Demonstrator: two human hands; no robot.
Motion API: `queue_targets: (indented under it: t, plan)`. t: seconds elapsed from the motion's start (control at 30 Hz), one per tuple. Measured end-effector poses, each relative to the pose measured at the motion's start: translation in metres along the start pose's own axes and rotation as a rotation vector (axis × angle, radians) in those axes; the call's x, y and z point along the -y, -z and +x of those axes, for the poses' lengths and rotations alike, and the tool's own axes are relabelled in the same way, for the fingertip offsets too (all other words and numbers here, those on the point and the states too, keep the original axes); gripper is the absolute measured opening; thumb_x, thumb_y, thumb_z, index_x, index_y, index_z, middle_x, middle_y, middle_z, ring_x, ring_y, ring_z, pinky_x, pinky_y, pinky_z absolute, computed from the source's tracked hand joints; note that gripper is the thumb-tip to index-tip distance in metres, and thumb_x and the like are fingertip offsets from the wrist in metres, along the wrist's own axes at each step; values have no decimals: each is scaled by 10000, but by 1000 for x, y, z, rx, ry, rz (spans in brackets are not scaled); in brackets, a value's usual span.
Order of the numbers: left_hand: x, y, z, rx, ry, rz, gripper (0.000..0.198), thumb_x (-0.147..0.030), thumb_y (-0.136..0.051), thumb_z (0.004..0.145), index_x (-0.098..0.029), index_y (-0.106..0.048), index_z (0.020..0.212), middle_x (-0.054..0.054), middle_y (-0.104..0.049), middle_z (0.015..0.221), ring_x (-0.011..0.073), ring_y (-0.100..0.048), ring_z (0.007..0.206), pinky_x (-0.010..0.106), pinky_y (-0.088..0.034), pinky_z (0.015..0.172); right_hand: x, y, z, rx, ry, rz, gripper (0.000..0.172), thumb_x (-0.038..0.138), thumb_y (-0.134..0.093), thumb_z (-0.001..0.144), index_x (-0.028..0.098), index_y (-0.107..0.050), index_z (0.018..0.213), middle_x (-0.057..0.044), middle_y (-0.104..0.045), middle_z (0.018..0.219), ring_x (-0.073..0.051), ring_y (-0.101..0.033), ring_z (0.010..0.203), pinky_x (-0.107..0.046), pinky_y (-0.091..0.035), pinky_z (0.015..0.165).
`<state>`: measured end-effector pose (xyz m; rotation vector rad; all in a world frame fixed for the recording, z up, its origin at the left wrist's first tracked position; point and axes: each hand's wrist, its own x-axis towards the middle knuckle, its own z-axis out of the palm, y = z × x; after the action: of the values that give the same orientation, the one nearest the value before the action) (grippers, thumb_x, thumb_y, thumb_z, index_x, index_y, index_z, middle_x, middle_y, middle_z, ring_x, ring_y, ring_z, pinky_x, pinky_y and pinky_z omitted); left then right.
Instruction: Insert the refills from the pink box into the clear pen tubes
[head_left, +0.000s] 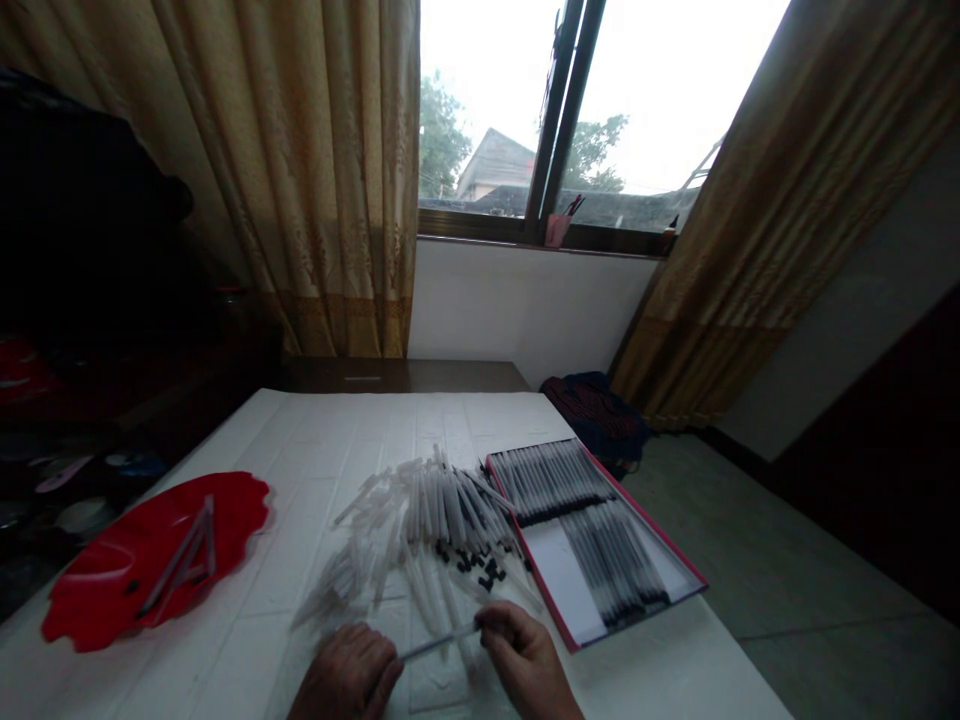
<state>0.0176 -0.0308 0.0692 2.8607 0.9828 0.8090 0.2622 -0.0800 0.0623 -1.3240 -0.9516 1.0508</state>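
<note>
A slim clear pen [441,643] is stretched between my two hands, low at the front of the table. My left hand [351,670] is closed around its left end. At the other end, the fingertips of my right hand [523,655] pinch a dark tip, perhaps a black cap; the fingers partly hide it. Just beyond my hands, small black caps [489,574] lie scattered beside a heap of clear pen barrels [431,510]. Right of them is an open red-edged box [556,590], holding two rows of black-capped pens [619,560].
A red scalloped plate [244,500] with a few pen parts stands at the left on the white table [300,440]. Clear plastic bags [337,580] lie around the heap. A pink cup [556,230] with pens stands on the windowsill. Dark fabric [592,405] lies behind the table's right corner.
</note>
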Motion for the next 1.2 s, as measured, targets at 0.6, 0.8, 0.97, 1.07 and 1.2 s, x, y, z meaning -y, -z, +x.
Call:
queue_targets:
  t: [0.6, 0.8, 0.97, 1.07, 1.2]
  plan:
    - [0, -2, 0, -18, -5, 8, 266, -261, -384, 960, -231, -549, 754, -5, -630, 667, 158, -618, 642, 287, -489, 657, -9, -1, 3, -30, -4, 47, 107, 254, -715, 664, 183, -724, 744, -14, -677, 666, -186, -621, 657, -253, -491, 609]
    - [-1, 0, 3, 12, -35, 14, 286, -230, -373, 955, -227, -510, 705, -8, -607, 633, 160, -603, 605, 296, -482, 616, -6, -1, -5, -74, 73, 29, 76, 231, -704, 664, 198, -728, 729, -26, -697, 699, -207, -651, 715, -255, -507, 667]
    - [0, 3, 3, 10, -29, -41, 290, -246, -357, 962, -236, -515, 720, -13, -616, 631, 155, -621, 607, 284, -497, 607, -4, -3, -4, -119, 113, 37, 108, 285, -722, 668, 199, -731, 731, -32, -696, 699, -198, -642, 692, -252, -504, 652]
    - [4, -1, 0, -64, 4, -76, 188, -374, -411, 960, -251, -554, 970, 0, -682, 755, 158, -667, 678, 268, -530, 635, 0, -4, -1, -158, 72, 45, 145, 321, -737, 655, 193, -726, 723, -11, -653, 622, -176, -599, 608, -240, -482, 581]
    - [8, -9, -3, -194, 36, -49, 216, -426, -413, 962, -258, -533, 1025, -5, -700, 767, 149, -689, 676, 248, -548, 633, 7, -3, 2, -177, 33, 51, 183, 354, -760, 629, 183, -720, 683, 1, -617, 575, -169, -570, 581, -239, -459, 551]
